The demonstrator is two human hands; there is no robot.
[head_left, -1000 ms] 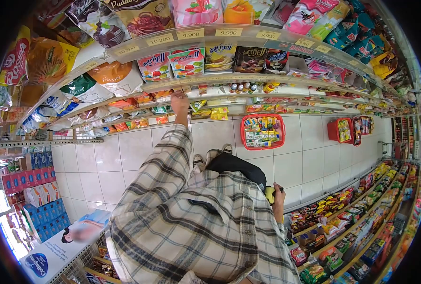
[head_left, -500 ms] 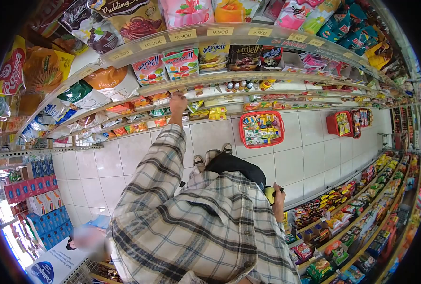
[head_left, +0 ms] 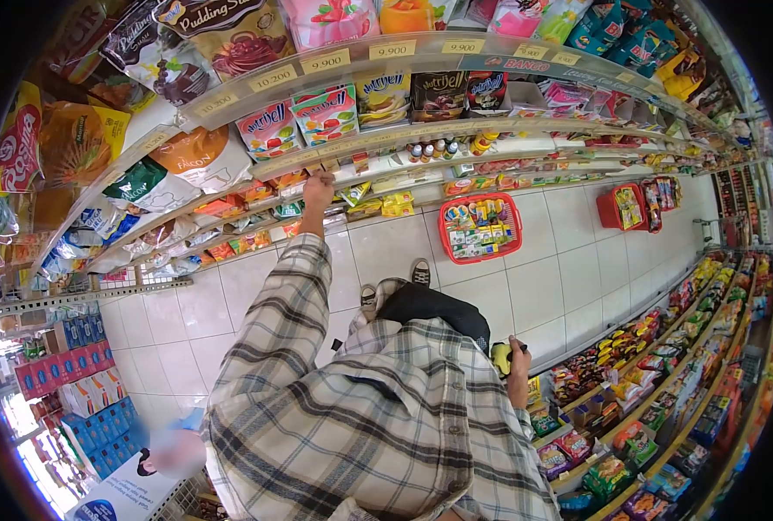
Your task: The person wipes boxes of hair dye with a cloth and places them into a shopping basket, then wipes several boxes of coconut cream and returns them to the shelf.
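Observation:
My left hand (head_left: 320, 185) reaches out to the edge of a lower shelf (head_left: 352, 177), below the Nutrijell pouches (head_left: 326, 115). Its fingers are curled together at the shelf edge, and anything between them is too small to make out. Small orange and red packets (head_left: 289, 180) lie on the shelf just left of it. My right hand (head_left: 518, 363), low at my right side, is closed around a yellow-green and black object (head_left: 501, 357).
A red basket (head_left: 480, 258) of small packets stands on the tiled floor ahead. Farther right is another red basket (head_left: 610, 211). Snack shelves (head_left: 638, 382) line the right side. Stacked blue boxes (head_left: 104, 436) and a poster stand at the lower left.
The view has shifted slightly, with the upper shelves moving up and left. My left hand stays at the shelf edge. My right hand still holds the yellow-green object. One shoe has stepped slightly.

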